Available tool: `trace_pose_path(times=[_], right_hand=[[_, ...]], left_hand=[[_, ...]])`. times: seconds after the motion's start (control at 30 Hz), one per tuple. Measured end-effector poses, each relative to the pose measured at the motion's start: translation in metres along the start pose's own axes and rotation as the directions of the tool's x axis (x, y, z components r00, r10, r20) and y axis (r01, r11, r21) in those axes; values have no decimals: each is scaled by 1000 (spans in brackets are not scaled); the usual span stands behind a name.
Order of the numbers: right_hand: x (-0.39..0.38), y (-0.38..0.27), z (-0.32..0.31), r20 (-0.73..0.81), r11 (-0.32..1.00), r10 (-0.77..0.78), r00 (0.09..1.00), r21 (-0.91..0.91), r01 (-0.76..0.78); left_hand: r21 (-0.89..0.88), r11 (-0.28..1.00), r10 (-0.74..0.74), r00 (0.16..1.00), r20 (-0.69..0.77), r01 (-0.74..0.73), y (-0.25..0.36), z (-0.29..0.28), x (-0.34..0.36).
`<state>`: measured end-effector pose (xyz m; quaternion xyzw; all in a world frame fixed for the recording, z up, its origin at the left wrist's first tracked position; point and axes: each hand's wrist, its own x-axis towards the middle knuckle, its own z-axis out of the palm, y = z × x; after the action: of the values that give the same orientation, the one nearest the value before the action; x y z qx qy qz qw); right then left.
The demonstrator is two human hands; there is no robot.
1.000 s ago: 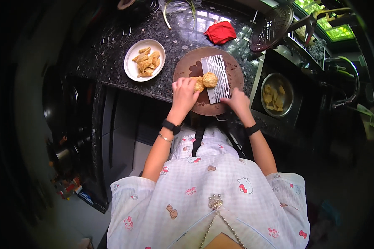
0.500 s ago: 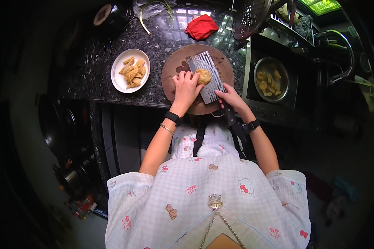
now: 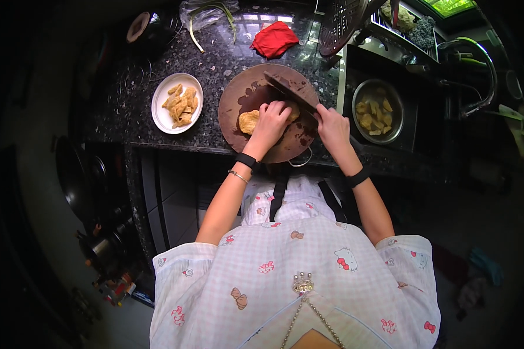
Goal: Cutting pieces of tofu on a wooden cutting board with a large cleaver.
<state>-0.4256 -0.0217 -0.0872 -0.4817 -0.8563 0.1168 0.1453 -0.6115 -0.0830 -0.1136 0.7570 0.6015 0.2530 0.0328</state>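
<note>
A round brown chopping board (image 3: 241,93) lies on the dark speckled counter, with wet patches on it. My left hand (image 3: 268,128) is curled over golden fried food on the board; one piece (image 3: 249,120) shows at its left, another is partly hidden beneath my fingers. My right hand (image 3: 333,129) grips a cleaver (image 3: 292,88), its blade now on edge and angled from the board's back to my fingers, just right of my left hand. Left of the board stands a white dish (image 3: 160,122) of cut golden pieces.
A red cloth (image 3: 273,39) and green stalks (image 3: 195,38) in plastic lie at the back. On the right, a steel bowl (image 3: 378,110) of pieces in liquid sits in the sink, below a tap (image 3: 489,81) and dark perforated utensils (image 3: 346,26). Pans (image 3: 75,180) stand lower left.
The cleaver, earlier lying flat with a round piece on it, has been turned onto its edge. My right hand has risen and gripped it; my left hand has moved right onto the food.
</note>
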Motion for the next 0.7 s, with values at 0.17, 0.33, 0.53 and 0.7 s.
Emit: trace_pose_path(times=[0.17, 0.33, 0.53, 0.7], right_hand=[[-3, -13, -4, 50, 995, -50, 998, 92, 46], [-2, -4, -20, 41, 982, -127, 991, 145, 120], [-15, -17, -24, -11, 978, -147, 989, 151, 147], [-19, -21, -22, 46, 986, -167, 985, -3, 167]], left_hand=[[13, 999, -44, 999, 13, 44, 6, 3, 1], [-14, 996, -85, 996, -40, 84, 5, 4, -1], [-51, 998, -33, 996, -77, 30, 10, 7, -7], [14, 994, -110, 993, -40, 110, 18, 10, -10]])
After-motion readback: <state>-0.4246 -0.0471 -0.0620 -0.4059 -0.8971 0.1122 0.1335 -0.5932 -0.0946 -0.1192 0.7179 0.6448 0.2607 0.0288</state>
